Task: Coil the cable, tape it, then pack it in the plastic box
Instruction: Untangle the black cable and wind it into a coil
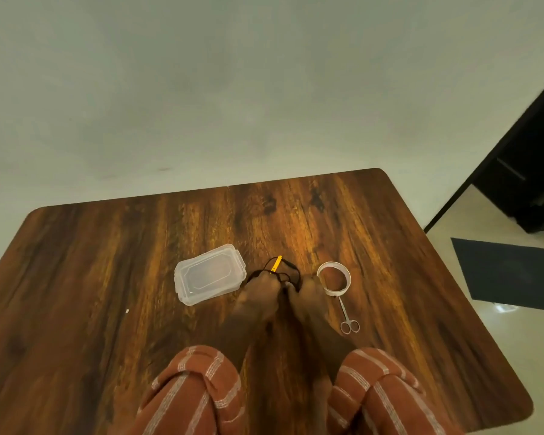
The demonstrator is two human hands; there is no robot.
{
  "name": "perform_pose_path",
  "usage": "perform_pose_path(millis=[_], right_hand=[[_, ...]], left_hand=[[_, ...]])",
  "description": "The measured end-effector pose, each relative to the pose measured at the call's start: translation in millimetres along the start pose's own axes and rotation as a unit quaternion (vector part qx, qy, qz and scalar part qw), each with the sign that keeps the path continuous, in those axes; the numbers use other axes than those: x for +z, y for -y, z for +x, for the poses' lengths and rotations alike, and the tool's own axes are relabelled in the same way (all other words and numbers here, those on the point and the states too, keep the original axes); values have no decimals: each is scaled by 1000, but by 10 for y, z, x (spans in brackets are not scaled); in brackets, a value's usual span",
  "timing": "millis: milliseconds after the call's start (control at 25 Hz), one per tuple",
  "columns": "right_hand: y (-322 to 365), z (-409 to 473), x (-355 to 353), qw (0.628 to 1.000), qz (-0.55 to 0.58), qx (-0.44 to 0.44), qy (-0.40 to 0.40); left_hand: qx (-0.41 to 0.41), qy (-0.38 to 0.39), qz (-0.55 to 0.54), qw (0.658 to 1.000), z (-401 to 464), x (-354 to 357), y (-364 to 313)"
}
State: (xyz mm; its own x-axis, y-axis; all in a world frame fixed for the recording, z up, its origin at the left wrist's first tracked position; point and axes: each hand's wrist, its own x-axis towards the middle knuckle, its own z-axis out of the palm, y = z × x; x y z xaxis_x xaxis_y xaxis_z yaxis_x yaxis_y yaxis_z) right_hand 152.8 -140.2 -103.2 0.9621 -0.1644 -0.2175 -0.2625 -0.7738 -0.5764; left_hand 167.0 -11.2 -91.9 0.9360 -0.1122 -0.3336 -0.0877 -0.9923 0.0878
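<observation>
A thin black cable (291, 269) with a yellow plug (276, 263) lies in loose loops on the wooden table (107, 277). My left hand (259, 293) and my right hand (308, 291) are side by side at the near side of the loops, both with fingers closed on the cable. A clear plastic box (209, 274) with its lid on sits just left of my left hand. A roll of clear tape (333, 277) stands just right of my right hand. My fingertips are partly hidden by the cable loops.
Small metal scissors (347, 318) lie near the tape roll, handles toward me. A tiny white scrap (127, 311) lies at the left. The table's right edge drops to a pale floor with a dark mat (512, 274) and black furniture (528, 183).
</observation>
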Motion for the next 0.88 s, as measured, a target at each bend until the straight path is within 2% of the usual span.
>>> perform_pose_path(millis=[40, 80, 160, 240, 320, 360, 480, 560, 600, 680, 760, 880], right_hand=[[30, 47, 48, 1000, -20, 8, 3], [73, 74, 59, 999, -32, 18, 6], [104, 115, 78, 999, -36, 38, 13], [84, 96, 75, 999, -20, 49, 13], [76, 98, 74, 998, 4, 56, 4], [74, 135, 68, 999, -17, 32, 2], [136, 316, 97, 983, -157, -91, 36], [186, 406, 146, 971, -198, -122, 50], [220, 423, 149, 975, -176, -130, 46], [335, 396, -22, 992, 42, -102, 55], [630, 301, -464, 962, 244, -95, 79], [1232, 149, -1445, 925, 333, -152, 97]], left_hand=[[-57, 84, -26, 994, -143, 9, 156], [-146, 105, -48, 983, -179, -56, 202], [-38, 2, 20, 999, -156, 162, 127], [70, -29, -38, 996, -379, 83, 95], [72, -73, -59, 993, -417, 108, 187], [76, -77, -55, 993, -434, 145, 241], [81, -67, -52, 993, -515, 41, 298], [79, -95, -59, 991, -598, -40, 366], [70, -118, -77, 988, -634, -83, 410], [51, -199, -149, 967, -641, -175, 411], [30, -259, -205, 943, -572, -420, 302], [-10, -283, -361, 889, -379, -1046, 19]])
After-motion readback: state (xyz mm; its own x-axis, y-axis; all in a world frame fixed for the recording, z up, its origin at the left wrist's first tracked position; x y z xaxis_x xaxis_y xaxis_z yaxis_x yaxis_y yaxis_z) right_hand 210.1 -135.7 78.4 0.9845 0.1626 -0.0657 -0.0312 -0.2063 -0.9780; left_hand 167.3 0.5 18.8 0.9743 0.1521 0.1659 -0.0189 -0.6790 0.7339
